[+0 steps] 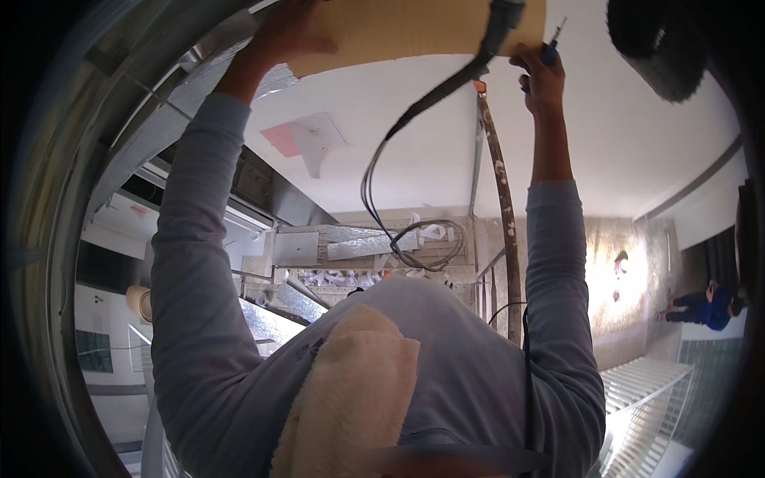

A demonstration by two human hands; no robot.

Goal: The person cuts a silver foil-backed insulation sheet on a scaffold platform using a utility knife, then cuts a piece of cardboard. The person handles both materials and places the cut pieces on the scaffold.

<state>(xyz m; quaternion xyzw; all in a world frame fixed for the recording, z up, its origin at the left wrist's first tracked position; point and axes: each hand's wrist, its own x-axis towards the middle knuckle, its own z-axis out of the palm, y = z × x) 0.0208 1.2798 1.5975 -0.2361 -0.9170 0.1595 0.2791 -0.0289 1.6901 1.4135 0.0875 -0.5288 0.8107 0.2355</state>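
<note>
My arms in grey sleeves are raised toward a flat brown board at the upper edge of the view. My left hand is at the board's left end, its thumb across the face; the other fingers are partly cut off by the picture's edge. At the opposite end, my right hand is closed round a screwdriver-like tool with a blue handle and a thin metal tip pointing up. Its fingertips are by the board's lower right corner. A dark cable hangs in front of the board and ends in looped wires.
A paint-spotted pole rises beside my right arm. Foil-faced strips and white scraps lie below. Metal framing runs along the left. A dark fuzzy cylinder is at upper right. Far right, a person in blue is standing.
</note>
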